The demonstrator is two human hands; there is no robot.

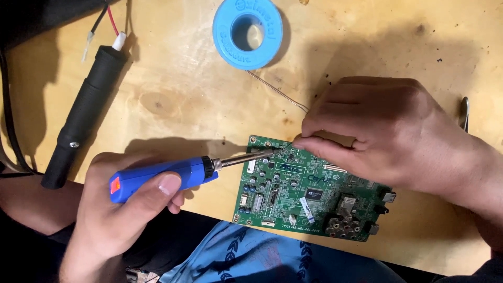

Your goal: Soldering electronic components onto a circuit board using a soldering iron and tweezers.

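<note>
My left hand [123,202] grips a blue-handled soldering iron [167,175]. Its metal tip reaches right onto the top edge of a green circuit board [293,191]. My right hand [382,136] pinches a thin solder wire [277,93] against the board, right where the iron's tip touches. The wire runs up and left to a blue spool [247,32] at the top of the wooden table [178,99].
A long black cylindrical tool [86,112] with red and black leads lies at the left. A small metal tool [464,112] pokes out behind my right hand. Blue patterned cloth [246,259] sits below the table's near edge.
</note>
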